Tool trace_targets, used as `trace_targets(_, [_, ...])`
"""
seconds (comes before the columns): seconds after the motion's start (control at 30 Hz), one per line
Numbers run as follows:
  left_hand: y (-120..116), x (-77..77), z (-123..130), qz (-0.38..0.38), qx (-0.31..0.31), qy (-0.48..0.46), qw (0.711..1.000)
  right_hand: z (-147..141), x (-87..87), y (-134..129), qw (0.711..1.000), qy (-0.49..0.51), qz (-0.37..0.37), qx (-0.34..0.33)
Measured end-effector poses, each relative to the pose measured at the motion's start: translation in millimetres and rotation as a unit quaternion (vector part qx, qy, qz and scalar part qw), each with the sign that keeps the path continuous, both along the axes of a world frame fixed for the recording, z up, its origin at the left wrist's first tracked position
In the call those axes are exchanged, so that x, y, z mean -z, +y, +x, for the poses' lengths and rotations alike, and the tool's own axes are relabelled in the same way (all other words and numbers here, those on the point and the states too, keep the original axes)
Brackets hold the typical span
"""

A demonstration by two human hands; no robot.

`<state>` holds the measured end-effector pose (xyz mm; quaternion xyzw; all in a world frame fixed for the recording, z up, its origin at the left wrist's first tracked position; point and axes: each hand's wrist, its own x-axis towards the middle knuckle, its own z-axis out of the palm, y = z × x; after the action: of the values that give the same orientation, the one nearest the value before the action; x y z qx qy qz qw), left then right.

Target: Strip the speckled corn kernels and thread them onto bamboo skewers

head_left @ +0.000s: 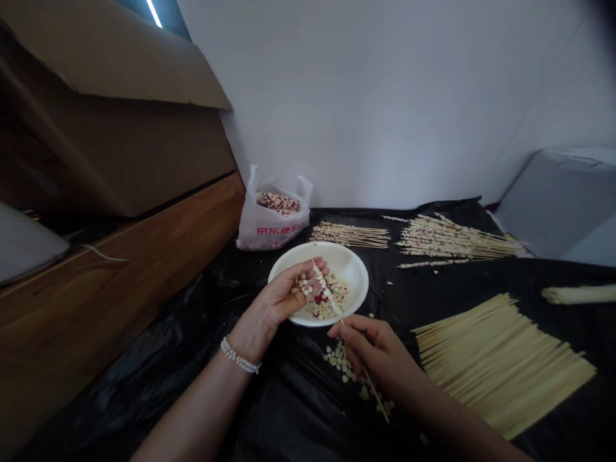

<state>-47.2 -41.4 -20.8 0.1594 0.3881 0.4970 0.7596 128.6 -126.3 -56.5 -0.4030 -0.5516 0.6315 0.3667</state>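
A thin wooden skewer (377,393) runs through the fingers of my right hand (370,346), which pinches it. Small pale pieces are threaded along its upper part. My left hand (289,290) is cupped palm up over a white bowl (357,273), with several loose pale pieces (304,287) in the palm. The skewer's tip lies across its fingers. Inside the bowl are more pale pieces (339,292) and some dark red bits. Loose pale pieces (341,360) are scattered on the black plastic sheet below the bowl, partly hidden by my right hand.
Bare skewers (505,359) lie spread at the right. Threaded skewers lie in a small pile (349,235) and a larger pile (437,237) near the wall. A white plastic bag (274,231) holds red-and-white contents. A cardboard box (120,135) stands left; a pale bundle (582,294) lies far right.
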Motion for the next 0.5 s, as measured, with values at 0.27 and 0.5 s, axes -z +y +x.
trace_targets(0.27, [-8, -8.2, -10, -0.046, -0.049, -0.044, 0.997, 2, 2.0, 2, 1.000, 0.018, -0.019, 0.007])
trace_targets(0.5, [-16, -2.3, -8, 0.015, -0.077, -0.003, 0.997, 0, -3.8, 1, 0.999, 0.026, -0.023, 0.003])
